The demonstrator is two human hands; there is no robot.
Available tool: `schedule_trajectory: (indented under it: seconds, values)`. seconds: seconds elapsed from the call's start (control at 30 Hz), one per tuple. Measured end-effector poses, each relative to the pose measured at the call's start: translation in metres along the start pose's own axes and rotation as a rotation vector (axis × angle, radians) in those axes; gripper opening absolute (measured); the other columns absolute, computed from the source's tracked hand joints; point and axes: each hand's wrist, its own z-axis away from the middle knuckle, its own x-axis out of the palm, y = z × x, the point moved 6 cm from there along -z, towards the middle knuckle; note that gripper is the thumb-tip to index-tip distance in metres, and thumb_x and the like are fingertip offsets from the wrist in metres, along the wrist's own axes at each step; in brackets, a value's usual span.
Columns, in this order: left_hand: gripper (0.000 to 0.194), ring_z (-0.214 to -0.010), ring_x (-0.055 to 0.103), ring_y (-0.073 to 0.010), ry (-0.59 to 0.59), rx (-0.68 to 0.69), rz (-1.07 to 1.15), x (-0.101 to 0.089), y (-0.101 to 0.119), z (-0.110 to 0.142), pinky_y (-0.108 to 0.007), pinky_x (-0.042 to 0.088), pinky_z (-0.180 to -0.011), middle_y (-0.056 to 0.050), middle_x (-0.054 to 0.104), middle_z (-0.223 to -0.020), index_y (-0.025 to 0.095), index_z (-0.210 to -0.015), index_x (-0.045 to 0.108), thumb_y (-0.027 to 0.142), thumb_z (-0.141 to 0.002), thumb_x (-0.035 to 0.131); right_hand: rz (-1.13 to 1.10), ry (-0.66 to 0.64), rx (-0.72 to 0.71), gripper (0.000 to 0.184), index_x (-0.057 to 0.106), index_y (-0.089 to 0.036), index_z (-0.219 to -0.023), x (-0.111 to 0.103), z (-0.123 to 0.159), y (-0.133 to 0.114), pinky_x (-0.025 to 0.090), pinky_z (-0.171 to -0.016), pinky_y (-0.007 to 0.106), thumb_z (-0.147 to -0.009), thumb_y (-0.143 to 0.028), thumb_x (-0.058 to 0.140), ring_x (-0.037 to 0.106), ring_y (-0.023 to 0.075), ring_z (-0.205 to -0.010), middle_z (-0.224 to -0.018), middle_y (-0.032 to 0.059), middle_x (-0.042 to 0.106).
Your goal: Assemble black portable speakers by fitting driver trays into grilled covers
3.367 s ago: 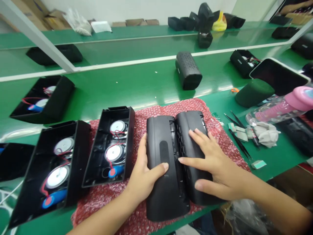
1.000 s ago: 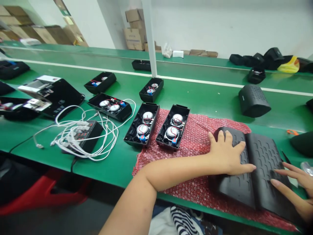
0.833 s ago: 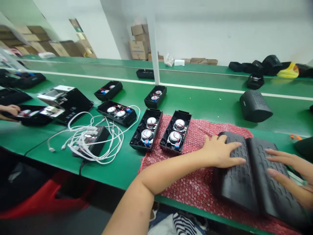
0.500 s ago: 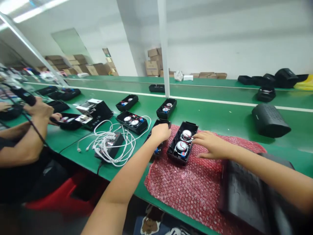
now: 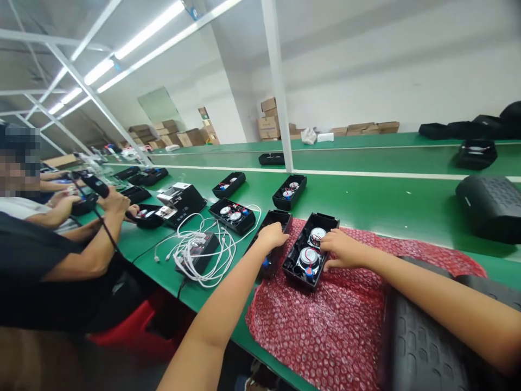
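Observation:
Two open black speaker housings stand side by side at the far left edge of a red bubble-wrap sheet (image 5: 325, 326). My left hand (image 5: 272, 237) is curled over the left housing (image 5: 272, 239) and grips its rim. My right hand (image 5: 341, 248) closes on the right side wall of the right housing (image 5: 307, 255), whose two round drivers and red wires show inside. Two closed black speaker shells (image 5: 427, 347) lie on the wrap near me at the right, partly under my right forearm.
A tangle of white cables on a black box (image 5: 199, 248) lies left of the housings. More open housings (image 5: 235, 213) (image 5: 290, 191) sit farther back on the green bench (image 5: 366, 201). A finished speaker (image 5: 490, 206) rests at the right. A co-worker's arms (image 5: 81, 239) work at the left.
Both my hands left the two closed shells and went forward-left to the two open housings, closing on them. The view swung up and left, bringing a co-worker into sight.

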Motion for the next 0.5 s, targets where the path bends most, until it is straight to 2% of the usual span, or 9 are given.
schedule_trajectory:
  seconds: [0.17, 0.3, 0.4, 0.5]
  values:
    - [0.033, -0.106, 0.059, -0.0232, 0.078, -0.032, -0.079, 0.008, 0.009, 0.005, -0.046, 0.049, -0.093, -0.01, 0.06, -0.116, 0.014, -0.113, 0.059, 0.039, -0.092, 0.057, -0.036, 0.007, -0.02, 0.034, 0.067, -0.016, -0.091, -0.002, 0.001, 0.0, 0.036, -0.082, 0.036, -0.079, -0.048, 0.071, 0.06, 0.0256, -0.094, -0.093, 0.0087, 0.069]
    - [0.034, -0.108, 0.058, -0.0242, 0.099, -0.053, -0.073, 0.01, 0.012, 0.007, -0.048, 0.048, -0.095, -0.011, 0.06, -0.118, 0.013, -0.114, 0.059, 0.039, -0.092, 0.057, -0.036, 0.006, -0.01, 0.032, 0.067, -0.017, -0.093, -0.001, 0.002, 0.001, 0.035, -0.085, 0.038, -0.079, -0.046, 0.071, 0.061, 0.0262, -0.096, -0.094, 0.008, 0.069]
    - [0.034, -0.108, 0.058, -0.0242, 0.073, -0.053, -0.021, 0.001, 0.002, 0.004, -0.048, 0.048, -0.095, -0.01, 0.06, -0.118, 0.014, -0.114, 0.058, 0.039, -0.092, 0.057, -0.03, -0.003, 0.01, 0.029, 0.066, -0.016, -0.093, 0.002, 0.001, 0.003, 0.033, -0.091, 0.043, -0.082, -0.043, 0.069, 0.061, 0.028, -0.1, -0.097, 0.0091, 0.069]
    - [0.032, -0.102, 0.06, -0.0224, 0.007, -0.063, 0.089, -0.015, -0.022, 0.003, -0.045, 0.051, -0.09, -0.009, 0.061, -0.113, 0.014, -0.112, 0.059, 0.04, -0.093, 0.055, -0.027, -0.012, 0.014, 0.028, 0.066, -0.015, -0.091, 0.004, 0.0, 0.003, 0.033, -0.091, 0.044, -0.083, -0.042, 0.067, 0.061, 0.0291, -0.1, -0.098, 0.0096, 0.07]
